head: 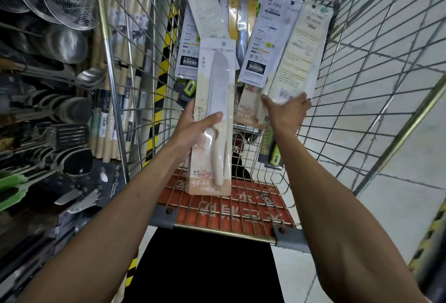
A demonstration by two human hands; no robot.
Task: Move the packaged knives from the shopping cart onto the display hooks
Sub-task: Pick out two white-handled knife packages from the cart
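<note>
Shop aisle, pale tiled floor [398, 194]. Over the wire shopping cart [164, 217] the left hand [195, 125] grips a cream packaged knife [213, 114] upright, thumb across its front. Just right of it, the right hand [286, 109] clasps the bottom edge of a second pack [299, 56]. More knife packs [260, 44] lean beyond both hands; ladles [65, 44] and strainers [70, 0] hang left

The cream knife package [212, 114] nearest the camera reads 多用刀 at its upper left. Lettering on the red cart flap [241, 208] and remaining packages [259, 44] is illegible.
</note>
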